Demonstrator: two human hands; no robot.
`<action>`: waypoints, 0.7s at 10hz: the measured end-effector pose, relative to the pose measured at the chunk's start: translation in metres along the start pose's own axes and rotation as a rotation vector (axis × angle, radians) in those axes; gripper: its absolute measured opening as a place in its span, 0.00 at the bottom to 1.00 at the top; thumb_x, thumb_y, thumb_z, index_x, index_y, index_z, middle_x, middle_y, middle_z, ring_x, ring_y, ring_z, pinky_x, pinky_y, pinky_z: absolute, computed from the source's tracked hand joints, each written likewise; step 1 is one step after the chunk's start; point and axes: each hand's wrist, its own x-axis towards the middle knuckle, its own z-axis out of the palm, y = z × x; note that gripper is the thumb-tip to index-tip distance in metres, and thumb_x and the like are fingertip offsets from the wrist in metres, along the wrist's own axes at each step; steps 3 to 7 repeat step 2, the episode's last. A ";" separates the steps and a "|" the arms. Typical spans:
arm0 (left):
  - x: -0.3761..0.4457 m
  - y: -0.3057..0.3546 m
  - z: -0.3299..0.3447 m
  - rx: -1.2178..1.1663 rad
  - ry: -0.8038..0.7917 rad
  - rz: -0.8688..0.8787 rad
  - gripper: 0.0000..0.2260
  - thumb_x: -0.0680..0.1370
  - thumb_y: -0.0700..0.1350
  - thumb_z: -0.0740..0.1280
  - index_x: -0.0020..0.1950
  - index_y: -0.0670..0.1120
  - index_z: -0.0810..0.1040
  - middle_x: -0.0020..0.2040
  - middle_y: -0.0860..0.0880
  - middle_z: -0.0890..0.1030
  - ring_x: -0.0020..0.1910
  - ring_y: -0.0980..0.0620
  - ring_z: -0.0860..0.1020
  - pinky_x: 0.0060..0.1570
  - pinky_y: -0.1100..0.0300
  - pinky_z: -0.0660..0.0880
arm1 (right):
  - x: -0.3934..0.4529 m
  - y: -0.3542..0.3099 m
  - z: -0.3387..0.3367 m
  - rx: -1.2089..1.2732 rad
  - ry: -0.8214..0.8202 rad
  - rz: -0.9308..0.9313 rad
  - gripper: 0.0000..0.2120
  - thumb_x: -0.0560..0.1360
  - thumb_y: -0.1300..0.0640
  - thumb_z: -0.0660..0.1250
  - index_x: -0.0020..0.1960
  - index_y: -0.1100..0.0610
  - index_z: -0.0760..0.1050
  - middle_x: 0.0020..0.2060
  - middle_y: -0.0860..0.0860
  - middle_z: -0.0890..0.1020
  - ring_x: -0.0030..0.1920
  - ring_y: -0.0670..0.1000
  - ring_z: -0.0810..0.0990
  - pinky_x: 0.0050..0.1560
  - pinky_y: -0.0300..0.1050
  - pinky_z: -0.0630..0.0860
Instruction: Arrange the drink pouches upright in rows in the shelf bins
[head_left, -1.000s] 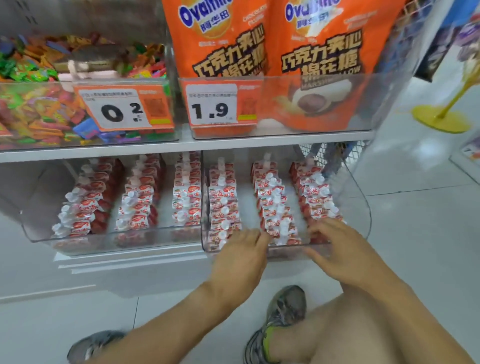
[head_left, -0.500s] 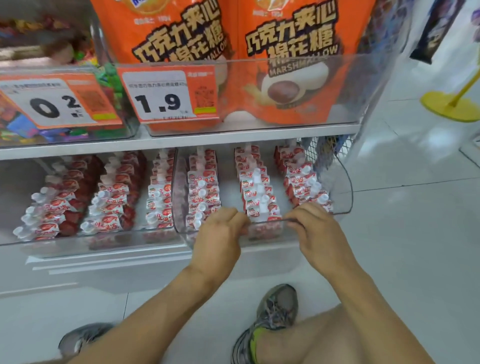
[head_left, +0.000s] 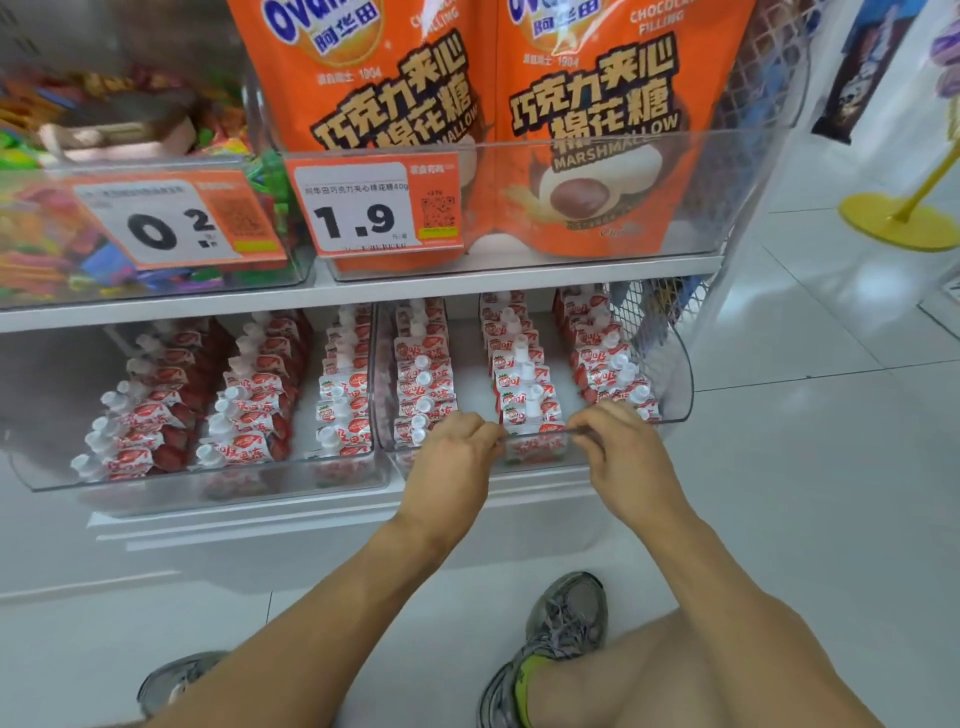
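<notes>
The fingers of both hands are now curled over the front rim of the right bin (head_left: 675, 364). A second ago they lay flat and spread over the front pouches; half a second ago they had already closed on the rim, and they keep this grip. The left hand (head_left: 457, 447) holds the rim in front of the left row, and the right hand (head_left: 621, 441) holds it just before the right row. Neither hand holds a pouch.

Between the hands the front pouch of the middle row (head_left: 527, 410) stands upright, its white cap up. In this bin the pouches (head_left: 423, 374) stand in three rows, with bare floor between the rows. The left bin (head_left: 208, 480) beside it holds three more rows; those pouches lean toward the left and look less straight.

I judge that the sorting inside the right bin is finished or almost finished, and that the person now takes the bin itself, perhaps to push it back under the shelf (head_left: 156, 314) or to set it straight. The left bin may still need work.
</notes>
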 end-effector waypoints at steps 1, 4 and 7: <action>-0.015 0.009 -0.020 -0.101 -0.080 0.010 0.16 0.78 0.40 0.66 0.66 0.45 0.75 0.51 0.47 0.79 0.52 0.47 0.76 0.54 0.53 0.75 | -0.006 -0.008 -0.007 -0.074 -0.093 -0.014 0.07 0.76 0.65 0.69 0.53 0.59 0.81 0.47 0.52 0.79 0.51 0.53 0.75 0.53 0.48 0.74; -0.033 0.012 -0.064 -0.326 -0.052 0.002 0.24 0.79 0.45 0.65 0.73 0.50 0.63 0.64 0.53 0.72 0.62 0.57 0.71 0.63 0.63 0.68 | 0.002 -0.021 -0.030 -0.134 -0.226 0.015 0.15 0.77 0.59 0.69 0.63 0.57 0.78 0.55 0.52 0.79 0.58 0.53 0.76 0.60 0.45 0.72; -0.033 0.012 -0.064 -0.326 -0.052 0.002 0.24 0.79 0.45 0.65 0.73 0.50 0.63 0.64 0.53 0.72 0.62 0.57 0.71 0.63 0.63 0.68 | 0.002 -0.021 -0.030 -0.134 -0.226 0.015 0.15 0.77 0.59 0.69 0.63 0.57 0.78 0.55 0.52 0.79 0.58 0.53 0.76 0.60 0.45 0.72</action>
